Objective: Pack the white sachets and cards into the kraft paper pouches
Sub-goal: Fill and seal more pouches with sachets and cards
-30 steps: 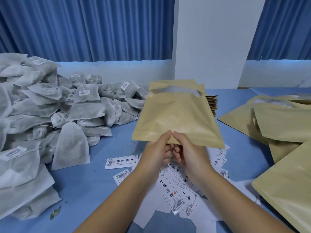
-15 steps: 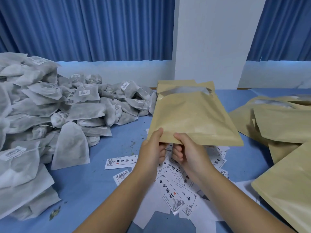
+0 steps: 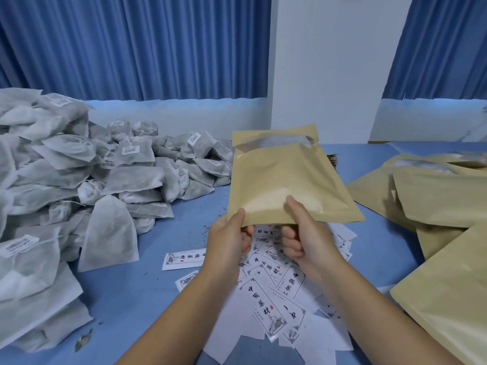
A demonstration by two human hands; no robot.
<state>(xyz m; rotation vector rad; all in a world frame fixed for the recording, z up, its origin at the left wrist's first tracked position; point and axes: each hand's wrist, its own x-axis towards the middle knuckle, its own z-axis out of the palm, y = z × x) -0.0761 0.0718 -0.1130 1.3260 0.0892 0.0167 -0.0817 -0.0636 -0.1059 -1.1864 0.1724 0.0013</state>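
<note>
Both hands hold one kraft paper pouch (image 3: 279, 185) up above the blue table (image 3: 131, 291), its pale translucent strip toward twelve o'clock and its near edge toward the person. The left hand (image 3: 229, 238) pinches that near edge at its left corner, thumb on top and fingers curled underneath. The right hand (image 3: 303, 233) grips the same edge just beside it, thumb pressed on the upper face. Directly beneath the hands, at six o'clock, printed cards (image 3: 268, 285) lie scattered and overlapping on the table, with one card (image 3: 184, 259) apart toward eight o'clock. A big heap of white sachets (image 3: 66, 180) fills the table from nine to eleven o'clock. More kraft pouches (image 3: 434, 196) lie overlapping from two to four o'clock. Blue curtains (image 3: 131, 48) hang behind.
</note>
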